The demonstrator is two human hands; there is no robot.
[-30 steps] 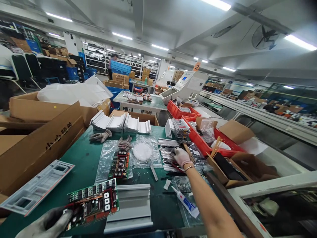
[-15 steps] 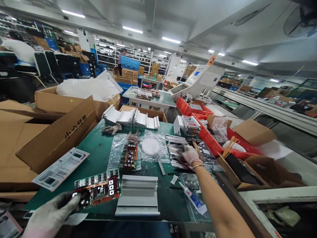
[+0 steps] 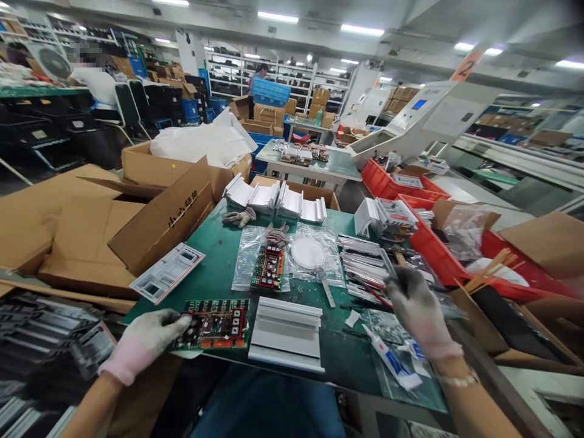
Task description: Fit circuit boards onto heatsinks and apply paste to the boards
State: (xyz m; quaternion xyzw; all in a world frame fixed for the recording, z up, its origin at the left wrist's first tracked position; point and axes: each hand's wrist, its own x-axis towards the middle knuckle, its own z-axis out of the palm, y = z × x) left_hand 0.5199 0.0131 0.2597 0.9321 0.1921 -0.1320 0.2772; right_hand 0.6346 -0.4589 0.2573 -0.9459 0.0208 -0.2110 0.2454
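Note:
My left hand (image 3: 152,337), in a whitish glove with grey fingertips, grips the left end of a green circuit board (image 3: 216,325) at the table's front edge. Right of that board lies a silver metal profile (image 3: 287,331). My right hand (image 3: 417,304), gloved too and blurred, is over the right side of the table, its fingers bent around a thin grey strip whose details are unclear. Beside it lie a bundle of metal strips (image 3: 365,267) and a white and blue tube (image 3: 392,362). A second circuit board (image 3: 270,269) rests on clear plastic.
Spare gloves (image 3: 239,218) and more profiles (image 3: 262,198) line the table's back. Cardboard boxes (image 3: 159,219) stand at the left, red crates (image 3: 438,249) at the right. A seated person (image 3: 98,85) is far left.
The camera view has turned left. My right hand has lifted off the metal strips and come nearer with a strip. The board in my left hand is now lower, close to the table.

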